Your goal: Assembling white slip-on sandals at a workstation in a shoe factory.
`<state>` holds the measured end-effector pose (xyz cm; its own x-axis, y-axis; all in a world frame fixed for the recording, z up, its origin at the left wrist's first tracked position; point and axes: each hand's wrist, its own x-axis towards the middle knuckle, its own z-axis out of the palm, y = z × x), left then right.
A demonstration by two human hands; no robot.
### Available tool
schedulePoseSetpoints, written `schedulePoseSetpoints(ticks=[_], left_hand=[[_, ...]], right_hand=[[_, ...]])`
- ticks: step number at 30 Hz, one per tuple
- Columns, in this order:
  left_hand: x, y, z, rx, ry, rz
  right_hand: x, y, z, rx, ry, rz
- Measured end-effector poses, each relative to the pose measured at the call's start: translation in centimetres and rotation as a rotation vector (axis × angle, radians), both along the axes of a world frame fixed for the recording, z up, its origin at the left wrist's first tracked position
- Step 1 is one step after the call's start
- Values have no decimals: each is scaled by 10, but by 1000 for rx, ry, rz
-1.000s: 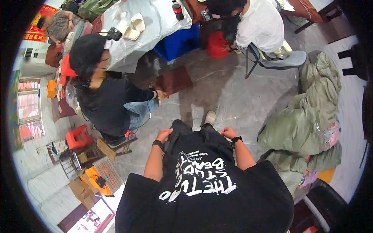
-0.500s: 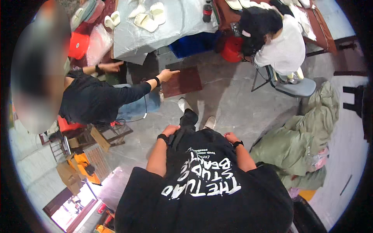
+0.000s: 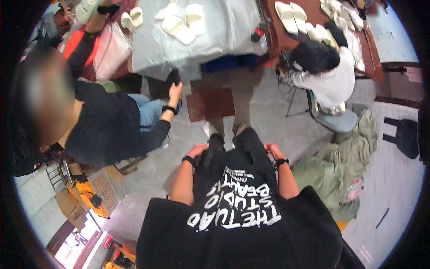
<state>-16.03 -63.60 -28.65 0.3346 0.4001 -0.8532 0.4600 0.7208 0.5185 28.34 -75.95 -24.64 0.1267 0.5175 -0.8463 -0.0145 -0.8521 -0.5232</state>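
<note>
My left hand (image 3: 198,150) hangs beside my left thigh, its fingers loosely curled in against the dark trousers (image 3: 215,145). On the other side my right hand (image 3: 272,149) is likewise curled by my right thigh. No object shows in either hand, though the fingertips are partly hidden. A dark band circles each wrist. My black T-shirt (image 3: 242,242) with white lettering fills the lower middle. Beyond my feet lies a dark red mat (image 3: 210,104) on the grey floor.
At left a person in a black top (image 3: 107,121) reaches toward a covered table (image 3: 152,58) with white slippers (image 3: 195,20) and a bottle (image 3: 259,32). Another person in white (image 3: 333,80) sits at right, near a green cloth heap (image 3: 331,166). Cardboard and orange things stand lower left.
The left person's pointing hand has drawn back, and a dark thing now shows by it. Their other arm has gone up to the table. My hands stay by my thighs; my right foot has shifted.
</note>
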Motion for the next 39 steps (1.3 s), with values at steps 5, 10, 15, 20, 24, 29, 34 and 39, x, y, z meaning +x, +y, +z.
schedulePoseSetpoints(ticks=[5, 10, 15, 20, 24, 29, 34, 39], left_hand=[[3, 12, -18, -96, 73, 81], [18, 28, -28, -207, -51, 464], [48, 65, -9, -113, -128, 417], [94, 92, 38, -135, 63, 464], [94, 83, 41, 140, 333, -2], [113, 67, 64, 320, 566, -362], [139, 77, 95, 182, 710, -179], [152, 95, 119, 186, 632, -172]], right_hand=[[-4, 43, 15, -85, -51, 207], [42, 83, -15, -140, 16, 211], [70, 133, -42, -134, 113, 294], [96, 157, -56, -140, 247, 210], [89, 186, -6, -77, 243, 210], [94, 194, -28, 130, 270, 330], [100, 207, -49, 87, 241, 533], [110, 200, -63, -26, 330, 410]])
